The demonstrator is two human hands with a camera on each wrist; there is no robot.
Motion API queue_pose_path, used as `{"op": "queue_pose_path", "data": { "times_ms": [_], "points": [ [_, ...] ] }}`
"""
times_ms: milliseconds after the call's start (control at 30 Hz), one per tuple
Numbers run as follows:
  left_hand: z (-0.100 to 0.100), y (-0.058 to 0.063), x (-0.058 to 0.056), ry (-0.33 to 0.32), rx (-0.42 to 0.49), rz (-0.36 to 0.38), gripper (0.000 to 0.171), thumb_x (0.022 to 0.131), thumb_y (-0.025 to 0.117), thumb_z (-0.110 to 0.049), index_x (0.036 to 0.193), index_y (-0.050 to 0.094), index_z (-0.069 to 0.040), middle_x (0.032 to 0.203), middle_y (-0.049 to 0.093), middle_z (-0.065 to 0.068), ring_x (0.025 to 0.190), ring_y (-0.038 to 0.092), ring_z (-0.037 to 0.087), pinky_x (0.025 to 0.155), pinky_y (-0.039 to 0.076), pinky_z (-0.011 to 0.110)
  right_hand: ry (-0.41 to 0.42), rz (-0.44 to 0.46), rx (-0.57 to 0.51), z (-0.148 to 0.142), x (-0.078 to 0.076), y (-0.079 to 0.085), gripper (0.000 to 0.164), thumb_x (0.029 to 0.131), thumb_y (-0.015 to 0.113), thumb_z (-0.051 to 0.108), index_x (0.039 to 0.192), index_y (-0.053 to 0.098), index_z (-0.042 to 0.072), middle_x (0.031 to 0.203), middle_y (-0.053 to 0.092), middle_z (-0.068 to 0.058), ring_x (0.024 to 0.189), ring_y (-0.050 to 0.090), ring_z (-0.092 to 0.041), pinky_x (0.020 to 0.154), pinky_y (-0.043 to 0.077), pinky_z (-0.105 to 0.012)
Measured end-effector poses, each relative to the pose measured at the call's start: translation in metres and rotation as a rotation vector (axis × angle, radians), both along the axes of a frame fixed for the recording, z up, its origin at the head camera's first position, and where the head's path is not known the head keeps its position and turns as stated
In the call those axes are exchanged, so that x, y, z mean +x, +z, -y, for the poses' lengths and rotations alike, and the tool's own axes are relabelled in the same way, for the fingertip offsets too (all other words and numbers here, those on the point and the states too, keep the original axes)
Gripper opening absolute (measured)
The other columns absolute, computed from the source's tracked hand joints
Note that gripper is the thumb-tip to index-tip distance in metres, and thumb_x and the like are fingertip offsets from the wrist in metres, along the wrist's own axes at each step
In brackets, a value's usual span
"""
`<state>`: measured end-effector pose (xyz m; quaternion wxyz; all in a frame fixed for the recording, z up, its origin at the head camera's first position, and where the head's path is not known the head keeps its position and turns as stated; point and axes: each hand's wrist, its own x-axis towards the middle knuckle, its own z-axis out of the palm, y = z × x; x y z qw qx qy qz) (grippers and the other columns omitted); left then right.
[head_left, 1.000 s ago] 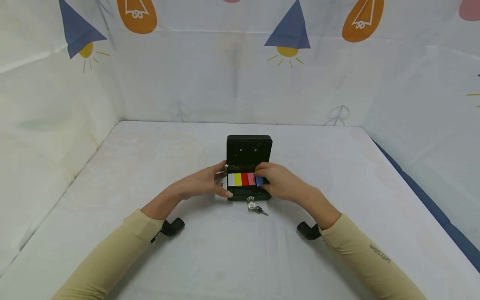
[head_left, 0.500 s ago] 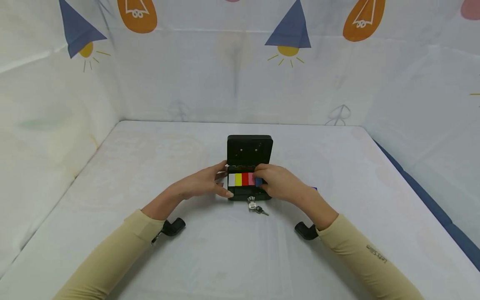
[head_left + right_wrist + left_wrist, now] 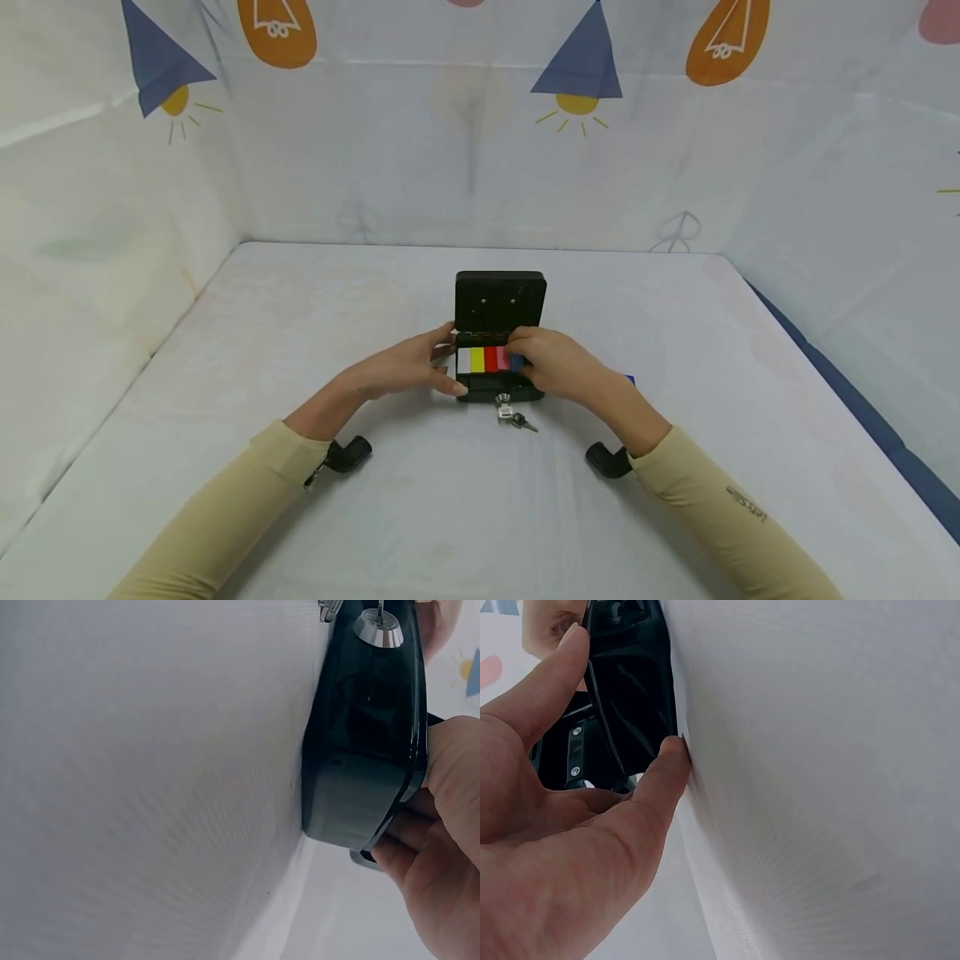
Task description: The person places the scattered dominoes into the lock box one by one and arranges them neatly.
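Observation:
A black cash box stands on the table with its lid raised. Inside lies a row of coloured blocks: white, yellow, red, pink and blue. My left hand holds the box's left end, thumb near the front corner and fingers towards the back. Reaching in from the right, my right hand pinches the blue block between thumb and fingers and partly covers it. In the right wrist view, those fingertips are hidden behind the box wall.
Keys hang from the lock at the box's front. A small blue piece shows behind my right wrist. White cloth walls with printed lamps stand behind and beside the white table.
My right forearm has shifted slightly left, uncovering the small blue piece behind the wrist. The blue block sits slightly closer to the pink one. My left hand keeps its place.

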<state>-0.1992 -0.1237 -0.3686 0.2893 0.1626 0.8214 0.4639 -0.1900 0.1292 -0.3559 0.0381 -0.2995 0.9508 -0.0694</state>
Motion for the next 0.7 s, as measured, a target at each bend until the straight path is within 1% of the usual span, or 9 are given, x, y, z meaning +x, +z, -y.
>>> {"op": "queue_pose_path", "data": {
  "times_ms": [233,333,467,700],
  "points": [
    [-0.002,0.000,-0.001,-0.017,0.009,-0.010,0.115,0.080,0.083,-0.027,0.161,0.002,-0.024,0.167,0.019,0.003,0.153,0.026,0.023,0.121,0.032,0.046,-0.007,0.019,-0.019,-0.003,0.001,0.001,0.034,0.091,0.070,0.007,0.125,0.069,0.008,0.128,0.064,-0.008,0.113,0.063,-0.025,0.102,0.054,-0.041],
    [-0.003,-0.001,-0.001,-0.015,0.010,-0.005,0.115,0.080,0.083,-0.027,0.161,0.002,-0.024,0.167,0.018,0.003,0.153,0.026,0.023,0.121,0.032,0.046,-0.009,0.031,-0.045,-0.005,0.001,0.001,0.033,0.091,0.069,0.007,0.124,0.069,0.008,0.128,0.064,-0.008,0.113,0.063,-0.025,0.102,0.053,-0.041],
    [-0.003,-0.001,-0.001,0.001,0.005,0.005,0.115,0.079,0.083,-0.028,0.161,0.002,-0.024,0.167,0.019,0.002,0.153,0.027,0.024,0.121,0.033,0.047,-0.021,0.058,-0.087,-0.009,0.002,0.003,0.033,0.093,0.068,0.009,0.126,0.068,0.008,0.130,0.063,-0.007,0.118,0.061,-0.025,0.104,0.052,-0.042],
    [-0.002,-0.001,-0.001,0.011,-0.011,0.002,0.115,0.080,0.083,-0.028,0.162,0.002,-0.024,0.167,0.019,0.004,0.152,0.028,0.026,0.120,0.032,0.049,-0.036,0.055,-0.127,-0.021,0.002,0.014,0.034,0.093,0.068,0.010,0.126,0.067,0.006,0.132,0.063,-0.009,0.124,0.059,-0.028,0.105,0.051,-0.044]
  ]
}}
